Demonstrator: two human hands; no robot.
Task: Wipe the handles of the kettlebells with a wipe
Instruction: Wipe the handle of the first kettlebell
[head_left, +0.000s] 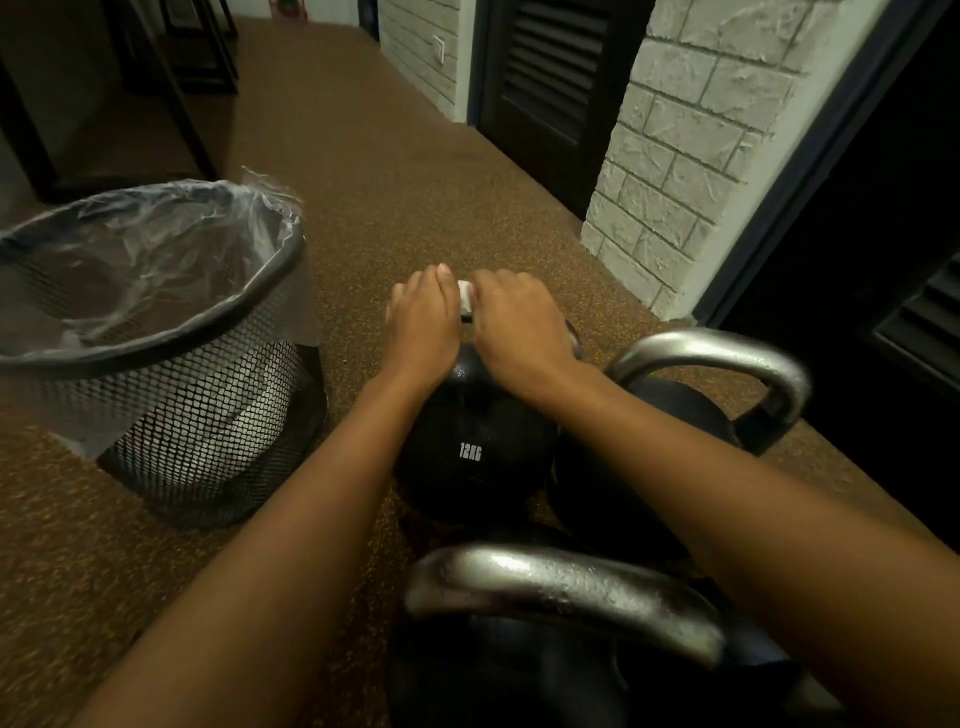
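Note:
Three black kettlebells with bare metal handles stand on the brown floor. The middle one, marked 12KG (470, 452), has both my hands on its handle, which they almost wholly hide. My left hand (423, 322) grips the handle's left side. My right hand (519, 332) is closed over the right side, and a white wipe (466, 301) shows between the two hands. A second kettlebell's handle (717, 358) arches at the right. The nearest kettlebell's handle (566, 587) lies under my forearms at the bottom.
A black mesh waste bin (171, 364) with a clear plastic liner stands on the floor at the left, close to the 12KG kettlebell. A grey brick pillar (675, 156) and dark louvred doors (550, 67) line the right side. Dark furniture legs stand at the far left.

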